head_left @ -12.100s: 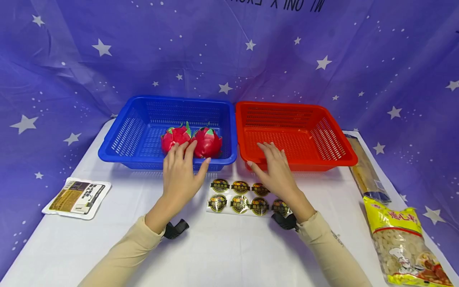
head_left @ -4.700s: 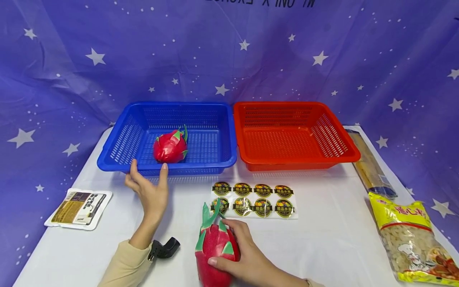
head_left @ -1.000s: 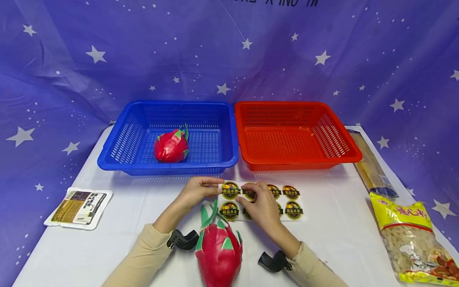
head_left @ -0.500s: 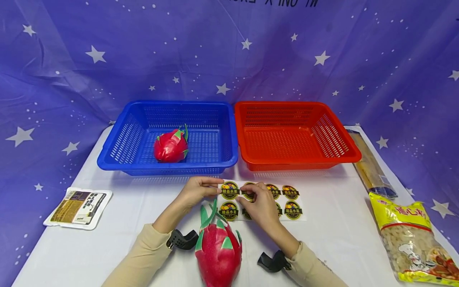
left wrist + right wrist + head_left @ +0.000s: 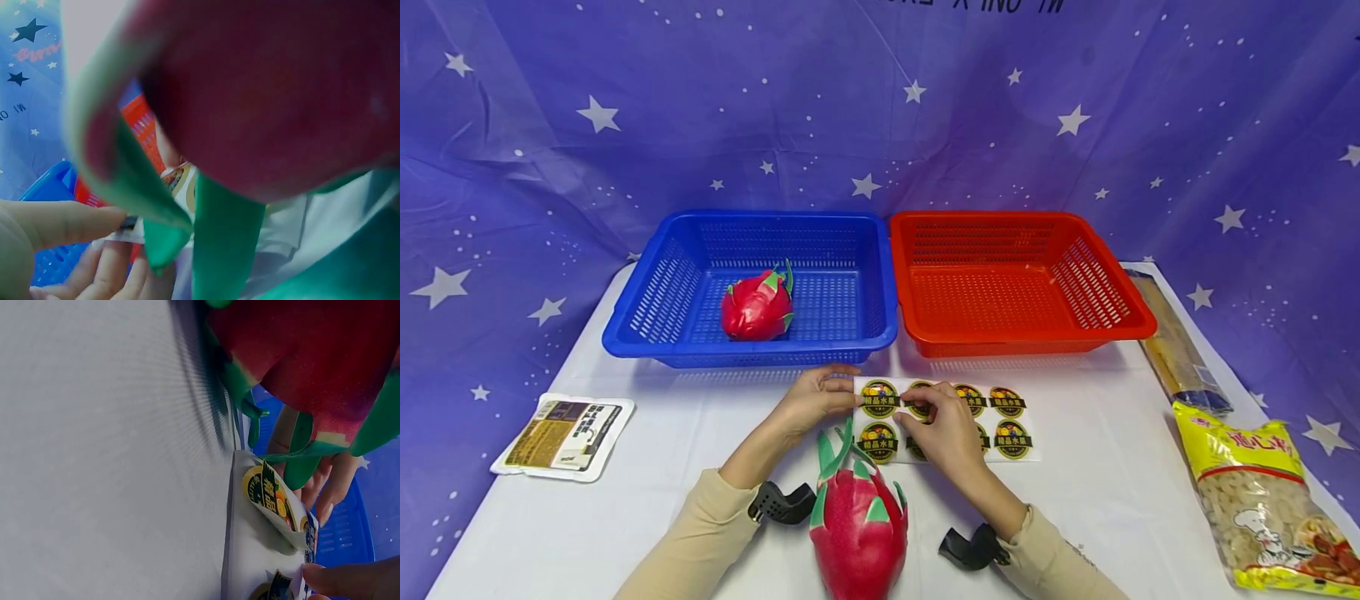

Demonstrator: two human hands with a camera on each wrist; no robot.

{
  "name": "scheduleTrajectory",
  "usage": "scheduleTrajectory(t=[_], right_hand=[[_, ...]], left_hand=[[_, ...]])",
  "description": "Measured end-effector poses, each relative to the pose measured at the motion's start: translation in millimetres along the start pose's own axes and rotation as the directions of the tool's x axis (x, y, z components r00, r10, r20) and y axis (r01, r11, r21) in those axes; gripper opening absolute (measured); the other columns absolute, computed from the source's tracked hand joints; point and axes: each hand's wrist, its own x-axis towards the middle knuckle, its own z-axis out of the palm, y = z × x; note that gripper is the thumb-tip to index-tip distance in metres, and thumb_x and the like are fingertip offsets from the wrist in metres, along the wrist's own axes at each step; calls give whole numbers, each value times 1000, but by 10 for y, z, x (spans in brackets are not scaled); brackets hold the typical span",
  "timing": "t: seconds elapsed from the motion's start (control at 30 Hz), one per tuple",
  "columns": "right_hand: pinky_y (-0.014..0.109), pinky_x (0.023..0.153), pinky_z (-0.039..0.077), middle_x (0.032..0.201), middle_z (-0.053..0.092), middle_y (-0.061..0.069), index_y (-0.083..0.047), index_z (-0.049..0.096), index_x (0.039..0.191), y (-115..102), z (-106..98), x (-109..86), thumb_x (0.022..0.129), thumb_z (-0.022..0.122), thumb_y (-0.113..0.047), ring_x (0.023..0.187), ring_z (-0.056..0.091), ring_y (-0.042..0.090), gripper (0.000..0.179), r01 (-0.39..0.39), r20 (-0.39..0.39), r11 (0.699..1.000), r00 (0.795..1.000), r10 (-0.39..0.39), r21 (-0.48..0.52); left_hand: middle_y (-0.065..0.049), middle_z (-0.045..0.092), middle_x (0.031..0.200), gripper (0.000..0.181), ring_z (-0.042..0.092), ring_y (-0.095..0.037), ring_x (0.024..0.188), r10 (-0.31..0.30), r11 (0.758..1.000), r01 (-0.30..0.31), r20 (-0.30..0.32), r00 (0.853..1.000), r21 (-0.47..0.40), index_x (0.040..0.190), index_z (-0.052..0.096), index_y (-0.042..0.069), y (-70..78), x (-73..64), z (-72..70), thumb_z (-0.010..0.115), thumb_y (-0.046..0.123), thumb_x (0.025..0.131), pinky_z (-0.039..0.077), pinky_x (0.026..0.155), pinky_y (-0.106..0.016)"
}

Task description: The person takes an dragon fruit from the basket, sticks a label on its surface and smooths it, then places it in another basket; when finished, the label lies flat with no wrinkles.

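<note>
A white sheet of round black-and-gold stickers [image 5: 992, 422] lies on the table before the baskets. My left hand [image 5: 808, 406] pinches its left edge; in the left wrist view the thumb [image 5: 75, 222] is above it and the fingers below. The right hand [image 5: 955, 433] has thumb and index finger at a top-row sticker, pinching at its edge. In the right wrist view a sticker [image 5: 270, 495] curls up off the flat. Close below the sheet sits a red dragon fruit [image 5: 857, 533] with green leaves, partly blocking both wrist views. Another dragon fruit [image 5: 756, 308] lies in the blue basket [image 5: 752, 346].
A red basket [image 5: 1022, 337] stands beside the blue one, with nothing in it. Along the right edge lie a yellow-topped bag of pasta [image 5: 1255, 500] and a long brown packet [image 5: 1176, 342]. A white-rimmed flat pack [image 5: 565, 437] is at the left.
One dragon fruit has come out of the blue basket to the table front, carried by my right hand. Both hands then moved to the sticker sheet; over the last second they barely shift.
</note>
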Motion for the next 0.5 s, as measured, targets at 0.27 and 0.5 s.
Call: scheduleTrajectory(t=[0.27, 0.5], right_hand=[[19, 59, 34, 75, 57, 0, -16, 70, 91, 7, 9, 3, 67, 78, -18, 61, 44, 8, 25, 10, 15, 1000, 1000, -11, 22], [19, 60, 34, 76, 55, 2, -14, 70, 94, -1, 13, 5, 68, 78, -19, 63, 44, 10, 28, 36, 0, 999, 999, -36, 14]], left_hand=[[-4, 67, 89, 53, 61, -9, 74, 10, 1000, -10, 73, 997, -5, 127, 49, 3, -27, 4, 22, 66, 1, 76, 50, 67, -24], [-20, 64, 108, 46, 65, -13, 82, 25, 1000, -26, 121, 992, 5, 121, 54, 3, -42, 5, 41, 67, 3, 77, 51, 73, -26]])
